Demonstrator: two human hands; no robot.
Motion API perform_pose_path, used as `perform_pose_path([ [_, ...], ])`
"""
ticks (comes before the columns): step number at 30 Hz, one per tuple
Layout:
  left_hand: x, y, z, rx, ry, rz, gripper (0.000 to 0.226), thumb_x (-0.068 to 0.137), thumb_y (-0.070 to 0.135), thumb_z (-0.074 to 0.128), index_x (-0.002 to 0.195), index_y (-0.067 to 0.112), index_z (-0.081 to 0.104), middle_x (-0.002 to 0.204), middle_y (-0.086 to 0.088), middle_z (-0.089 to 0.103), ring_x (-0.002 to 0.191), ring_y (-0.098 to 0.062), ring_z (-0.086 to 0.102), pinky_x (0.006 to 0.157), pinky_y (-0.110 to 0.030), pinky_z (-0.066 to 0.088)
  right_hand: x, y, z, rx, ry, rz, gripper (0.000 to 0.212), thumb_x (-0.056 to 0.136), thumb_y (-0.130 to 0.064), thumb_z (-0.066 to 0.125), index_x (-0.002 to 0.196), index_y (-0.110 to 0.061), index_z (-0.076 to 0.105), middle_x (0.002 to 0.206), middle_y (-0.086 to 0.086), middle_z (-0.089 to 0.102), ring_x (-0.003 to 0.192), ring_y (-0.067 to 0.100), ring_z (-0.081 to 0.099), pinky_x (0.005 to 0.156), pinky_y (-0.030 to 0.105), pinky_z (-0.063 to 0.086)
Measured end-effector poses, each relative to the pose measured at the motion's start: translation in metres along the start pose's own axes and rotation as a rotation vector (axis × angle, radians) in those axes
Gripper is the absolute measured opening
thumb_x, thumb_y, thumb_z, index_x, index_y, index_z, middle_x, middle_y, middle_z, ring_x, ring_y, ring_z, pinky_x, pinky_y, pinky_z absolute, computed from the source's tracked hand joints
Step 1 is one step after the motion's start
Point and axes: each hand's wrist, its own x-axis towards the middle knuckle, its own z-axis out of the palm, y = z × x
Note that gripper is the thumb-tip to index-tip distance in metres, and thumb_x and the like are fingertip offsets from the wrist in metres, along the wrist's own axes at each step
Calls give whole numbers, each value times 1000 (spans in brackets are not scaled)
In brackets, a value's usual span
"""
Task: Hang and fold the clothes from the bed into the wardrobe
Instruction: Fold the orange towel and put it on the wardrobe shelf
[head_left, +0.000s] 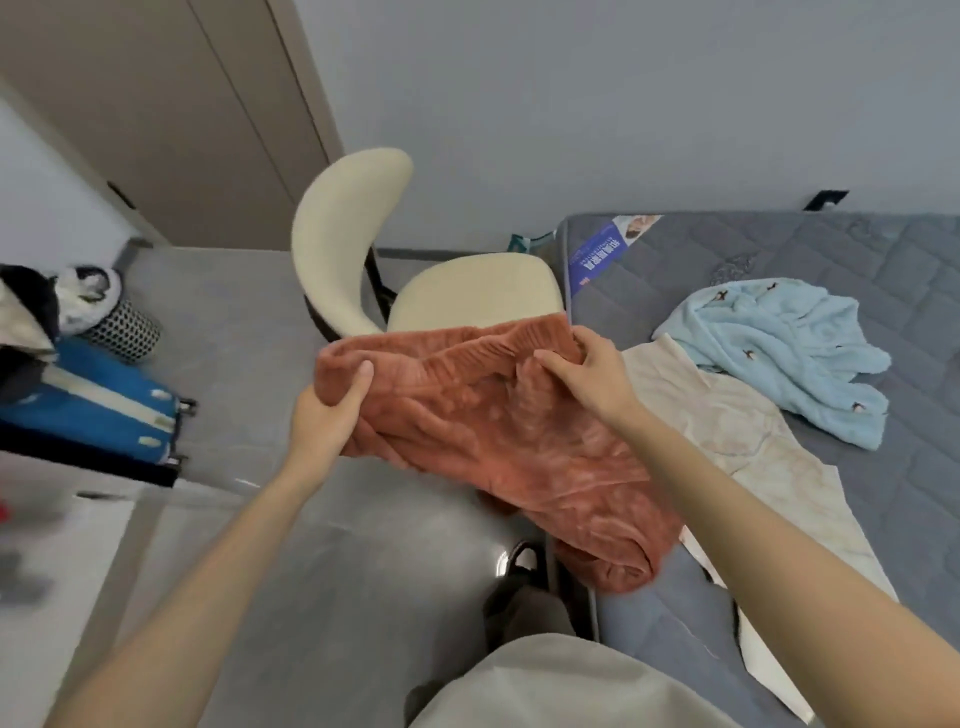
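Rust-orange fleece trousers (498, 415) sit mid-frame, held up by the ribbed elastic waistband. The legs sag down and right, and the cuff end rests on the near edge of the bed (779, 249).

Head view, grips:
- left hand (332, 410) is wrapped round the waistband's left end, thumb on top, fingers curled under the bunched cloth
- right hand (587, 374) pinches the waistband's right side between thumb and fingers

Handling, my read: plush, thick and floppy, with no stiffness. Light, but bulky once doubled. It won't slip, since the pile grabs itself. The waistband is the only firm line, so hold there at both corners, then take the cuffs to fold.

Rest of the frame:
- quilted grey mattress, right side
- pale blue fuzzy top (779, 353) crumpled on it, upper right
- thin beige garment (727, 431) lying flat just beside and partly under the trousers
- cream padded chair (467, 291) with curved back, centre top
- blue hard suitcase (104, 405) and a dotted basket (124, 327), left edge
- brown panel (182, 104), upper left — door or wardrobe, can't tell
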Motion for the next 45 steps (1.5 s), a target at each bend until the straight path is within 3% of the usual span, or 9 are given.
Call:
perform_pose_path([
  [7, -72, -19, -153, -62, 183, 64, 15, 86, 45, 66, 90, 31, 65, 94, 8, 66, 94, -11, 62, 86, -26, 46, -62, -119, 60, -42, -43, -399, 19, 88, -18, 64, 107, -21, 60, 90, -21, 62, 84, -5, 55, 80, 14, 42],
  [13, -133, 4, -262, -103, 310, 119, 14, 78, 44, 75, 77, 34, 65, 71, 26, 62, 64, 22, 57, 55, 3, 40, -102, -215, 101, -125, -88, -507, 21, 92, -32, 57, 111, -24, 58, 100, -1, 70, 96, 26, 62, 82, 43, 48],
  [22, -181, 44, -357, -64, 480, 128, 33, 73, 42, 80, 95, 25, 63, 87, 15, 64, 80, 2, 60, 64, -14, 44, -133, -289, 136, -130, -161, -450, 34, 88, -50, 54, 93, -17, 58, 88, -1, 63, 91, 28, 60, 74, 36, 45],
  [26, -184, 69, -361, -116, 408, -37, 27, 83, 43, 70, 95, 19, 68, 81, 9, 64, 72, -3, 58, 56, -17, 44, -141, -318, 140, 42, -380, -259, 36, 88, -46, 61, 93, -12, 69, 99, 8, 71, 90, 23, 66, 84, 35, 54],
  [28, -188, 81, -354, -257, 329, -96, 16, 85, 34, 70, 91, 19, 67, 79, 6, 65, 70, -5, 60, 52, -16, 49, -150, -333, 139, 165, -506, -198, 31, 85, -42, 67, 91, -12, 71, 96, 7, 73, 79, 15, 70, 75, 26, 57],
  [30, -190, 90, -343, -374, 246, -116, 8, 88, 24, 68, 93, 18, 65, 83, 0, 66, 72, -8, 62, 52, -19, 53, -161, -346, 142, 197, -595, -230, 31, 87, -40, 66, 87, -10, 71, 92, 7, 74, 70, 11, 69, 65, 21, 54],
  [33, -190, 101, -325, -519, 131, -75, 7, 91, 13, 63, 97, 16, 62, 88, -2, 65, 75, -10, 63, 54, -23, 56, -178, -356, 152, 201, -642, -316, 35, 92, -37, 60, 96, -3, 68, 95, 11, 70, 84, 22, 66, 74, 34, 50],
  [39, -188, 122, -306, -696, 52, 7, 31, 96, 12, 54, 126, 9, 52, 108, -10, 67, 88, -15, 69, 62, -34, 60, -197, -360, 153, 164, -926, -462, 22, 98, -23, 52, 116, -20, 65, 106, -2, 71, 93, 11, 68, 82, 28, 55],
  [45, -186, 122, -315, -494, -81, 55, 30, 99, 23, 37, 117, 13, 59, 125, -14, 62, 104, -33, 66, 88, -42, 55, -193, -356, 142, 48, -968, -622, 42, 78, -14, 76, 118, -22, 66, 100, -2, 74, 84, 9, 69, 84, 19, 53],
])
